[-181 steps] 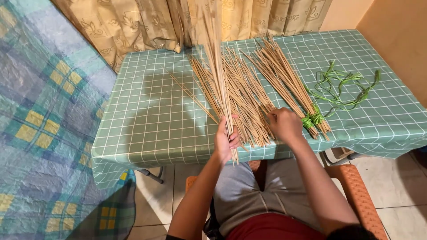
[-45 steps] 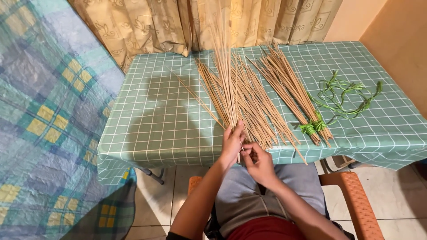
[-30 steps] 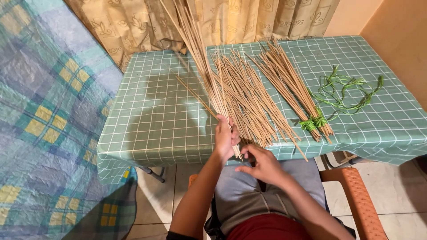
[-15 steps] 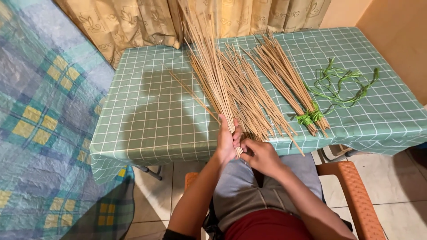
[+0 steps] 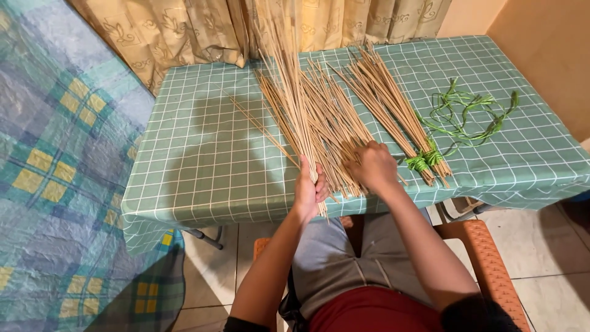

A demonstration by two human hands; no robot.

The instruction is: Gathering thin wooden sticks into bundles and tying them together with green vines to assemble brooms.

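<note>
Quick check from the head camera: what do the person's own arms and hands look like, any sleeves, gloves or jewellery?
Both forearms are bare; the left hand and right hand wear no gloves, and no rings or watch show. Dark sleeve edges appear only near the bottom of the frame, by the upper arms.

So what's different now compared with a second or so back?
The right hand left the left hand and reached onto the loose sticks on the table. The left hand still grips its upright bunch. Tied bundle and green ties unmoved.

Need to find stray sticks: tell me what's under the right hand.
The right hand rests on the loose sticks, over the green checked tablecloth. What its palm covers is hidden.
</note>
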